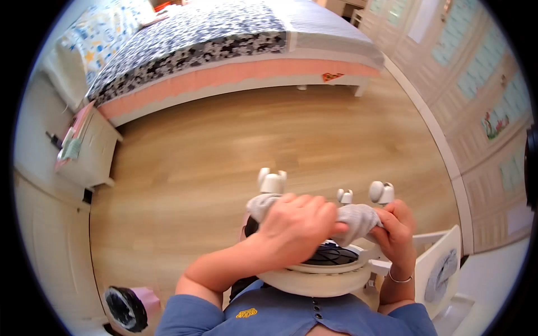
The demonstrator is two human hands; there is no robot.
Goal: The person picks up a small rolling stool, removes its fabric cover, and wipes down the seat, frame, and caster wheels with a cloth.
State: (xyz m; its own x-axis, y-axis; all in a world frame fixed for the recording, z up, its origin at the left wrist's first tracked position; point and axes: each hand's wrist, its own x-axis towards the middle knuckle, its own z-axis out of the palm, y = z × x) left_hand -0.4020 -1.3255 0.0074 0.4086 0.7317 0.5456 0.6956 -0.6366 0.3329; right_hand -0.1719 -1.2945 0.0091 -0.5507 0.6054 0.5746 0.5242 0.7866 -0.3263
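Observation:
A light grey cloth is bunched between my two hands, above a white wheeled frame with a dark mesh part. My left hand wraps round the cloth, and part of the cloth sticks out past it at the left. At the cloth's right end my right hand grips it, with a bracelet on the wrist below. White casters show just beyond the hands. Which part of the frame the cloth touches is hidden by my hands.
Ahead stands a bed with patterned bedding. A white nightstand is at the left, and a bin with a black liner at the lower left. Wardrobe doors line the right. A white panel with a grey cloth is near my right arm.

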